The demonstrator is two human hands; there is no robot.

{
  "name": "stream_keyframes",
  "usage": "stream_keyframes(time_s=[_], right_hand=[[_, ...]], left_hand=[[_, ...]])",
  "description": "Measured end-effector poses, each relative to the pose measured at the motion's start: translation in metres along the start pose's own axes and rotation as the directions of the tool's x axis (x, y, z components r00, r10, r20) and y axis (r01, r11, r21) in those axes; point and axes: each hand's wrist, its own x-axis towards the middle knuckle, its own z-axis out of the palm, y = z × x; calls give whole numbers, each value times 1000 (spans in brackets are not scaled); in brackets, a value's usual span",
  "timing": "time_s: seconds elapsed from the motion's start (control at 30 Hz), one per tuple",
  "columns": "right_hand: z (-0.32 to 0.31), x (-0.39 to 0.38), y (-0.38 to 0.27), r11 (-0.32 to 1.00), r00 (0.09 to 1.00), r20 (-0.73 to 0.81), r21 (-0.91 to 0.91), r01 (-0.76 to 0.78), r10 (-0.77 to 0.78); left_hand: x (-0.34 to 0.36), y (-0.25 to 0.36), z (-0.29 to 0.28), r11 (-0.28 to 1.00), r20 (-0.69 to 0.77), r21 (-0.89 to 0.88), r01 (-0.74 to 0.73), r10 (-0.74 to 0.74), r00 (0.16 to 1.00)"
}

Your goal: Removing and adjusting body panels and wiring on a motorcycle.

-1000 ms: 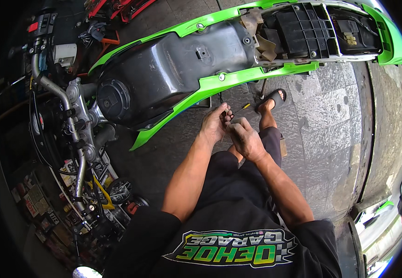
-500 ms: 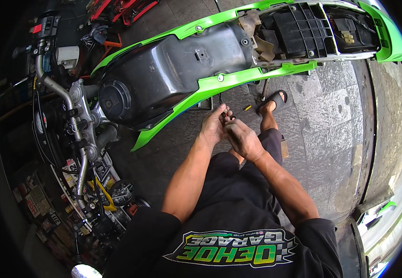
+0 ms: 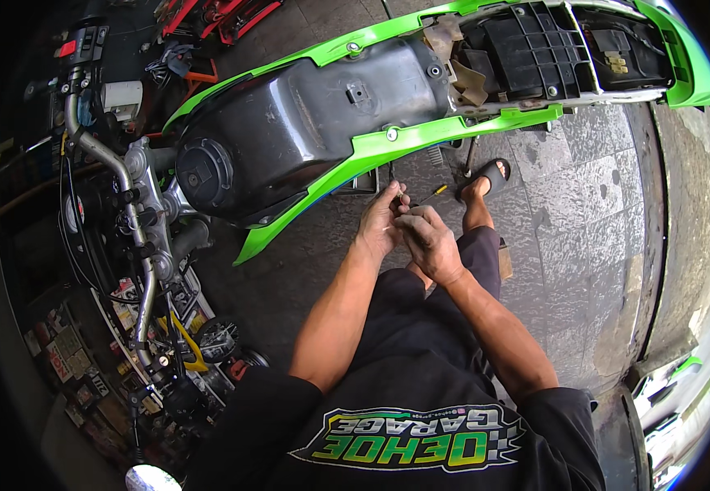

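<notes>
My left hand [image 3: 381, 225] is raised in front of my body, its thumb and fingers pinched together at the tips. Close against it, my right hand [image 3: 432, 245] has its fingers curled in toward the same spot. Both seem to grip something small and dark, mostly covered by the fingers, so its kind does not show. Just beyond the hands is the green side panel [image 3: 314, 196] of a motorcycle, beside its black fuel tank [image 3: 322, 114]. A screwdriver with a yellow handle [image 3: 441, 190] appears to lie on the floor past my fingers.
The motorcycle's handlebar [image 3: 101, 155] stands at the left, its seatless rear frame [image 3: 527, 57] at the upper right. Red metal stands [image 3: 224, 16] are at the far left. Parts and boxes [image 3: 68, 352] crowd the lower left. My sandalled foot [image 3: 486, 182] rests on the tiled floor [image 3: 576, 213].
My right hand has turned slightly, with its fingers bent higher over the small thing. The left hand stays nearly in place. The whole view has shifted a little.
</notes>
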Motion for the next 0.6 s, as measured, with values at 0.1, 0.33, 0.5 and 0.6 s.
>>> stream_keyframes(time_s=[0.1,0.33,0.5,0.6], right_hand=[[8,9,-7,858,918,-123,418,-298,378],[12,22,-3,808,826,-157,368,-460,542],[16,23,5,880,863,-196,199,-431,466],[19,24,7,886,867,-191,169,-432,460]], left_hand=[[1,-2,-3,999,38,-35,-4,5,999],[2,-4,-11,997,89,-72,-25,31,996],[3,-2,-13,998,73,-51,-31,34,997],[3,-2,-13,999,62,-38,-35,38,997]])
